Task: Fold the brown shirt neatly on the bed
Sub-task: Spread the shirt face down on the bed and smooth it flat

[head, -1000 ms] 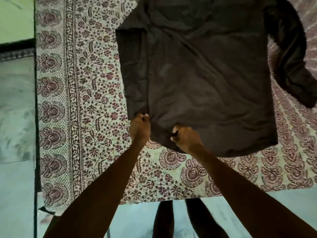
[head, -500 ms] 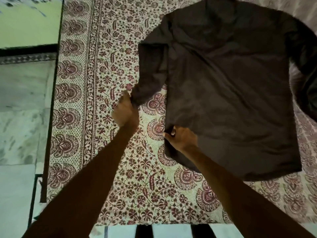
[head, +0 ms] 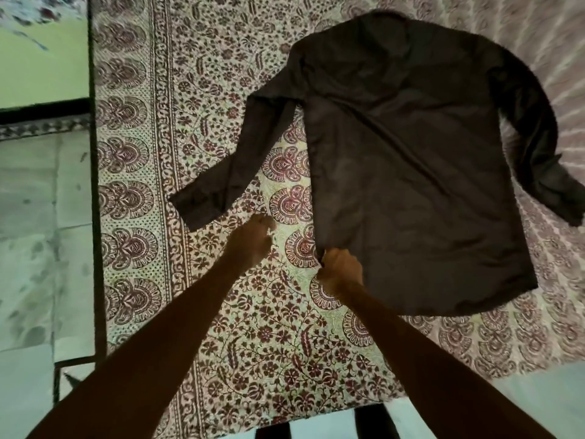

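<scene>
The brown shirt (head: 408,172) lies back-up and spread flat on the patterned bed sheet (head: 253,343). Its left sleeve (head: 234,166) stretches out diagonally toward the bed's left border, cuff lowest. The right sleeve (head: 538,147) curves down along the right side. My right hand (head: 340,272) pinches the shirt's lower left hem corner. My left hand (head: 253,237) hovers loosely curled over the sheet just below the left cuff, holding nothing and apart from the fabric.
The bed's left edge (head: 95,217) runs down the frame, with marble floor (head: 34,232) beyond it. The near edge of the bed lies at the bottom, where my legs (head: 364,426) show against the floor.
My left hand pulled the folded-in left sleeve outward to the left, laid it flat and let go, then drew back toward me. My right hand kept its hold on the hem.
</scene>
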